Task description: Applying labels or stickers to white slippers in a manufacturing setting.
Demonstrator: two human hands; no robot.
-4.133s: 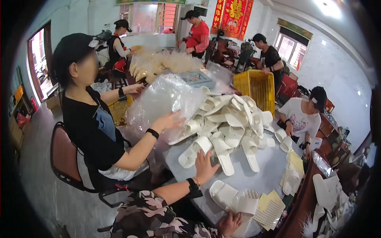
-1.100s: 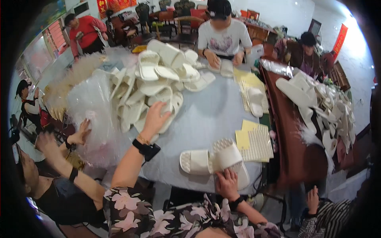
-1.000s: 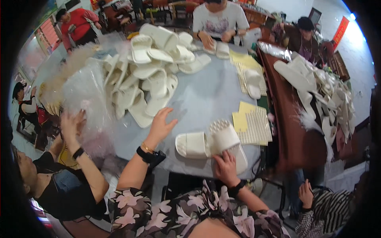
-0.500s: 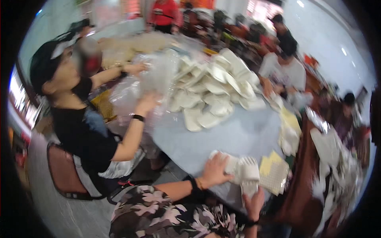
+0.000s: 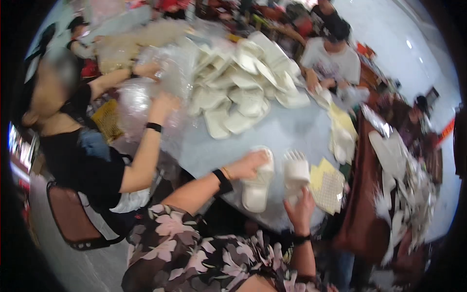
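Two off-white slippers lie near the front edge of the table, side by side with a gap between them. My left hand (image 5: 249,165) is closed at the strap end of the left slipper (image 5: 255,197), its fingertips partly hidden by blur. The right slipper (image 5: 296,172) has its ridged toe end pointing away from me. Its heel end is gripped in my right hand (image 5: 300,210), thumb along the near side. Right of it lie yellow sheets (image 5: 321,177) with a pale dotted sheet (image 5: 331,189) on top.
A big heap of off-white slippers (image 5: 243,82) covers the far part of the grey table (image 5: 292,126). At left, a co-worker's arms (image 5: 151,131) handle clear plastic bags (image 5: 170,73). Another person in white (image 5: 333,58) works at the far right. A brown chair (image 5: 365,194) stands close on the right.
The left slipper has turned from lying crosswise beside the other to lying lengthwise, and the two have moved apart. My left hand has moved with it. The whole view has shifted.
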